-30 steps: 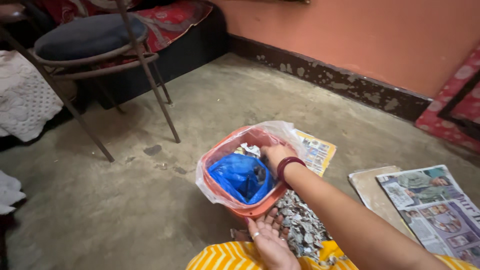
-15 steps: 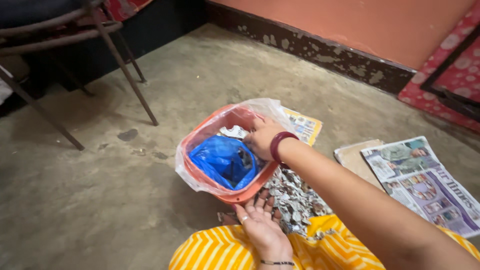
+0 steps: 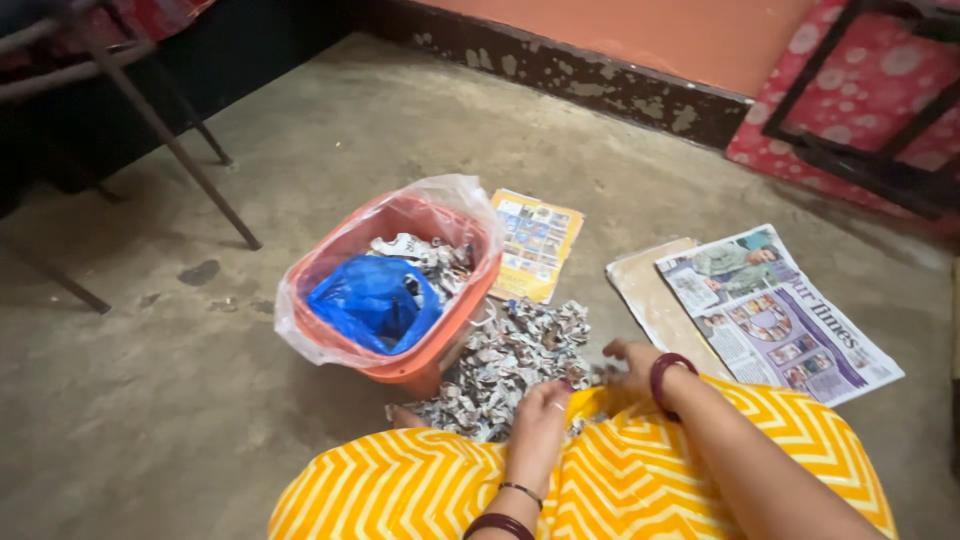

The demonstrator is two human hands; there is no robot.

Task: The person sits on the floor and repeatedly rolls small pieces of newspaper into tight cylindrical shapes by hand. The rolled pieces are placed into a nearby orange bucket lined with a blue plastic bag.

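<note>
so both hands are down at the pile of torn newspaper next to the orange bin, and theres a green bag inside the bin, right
Not quite: the bag inside the orange bin is blue, not green, as the head view shows. The rest holds: the left hand and the right hand are both down at the pile of torn newspaper next to the bin.
</note>
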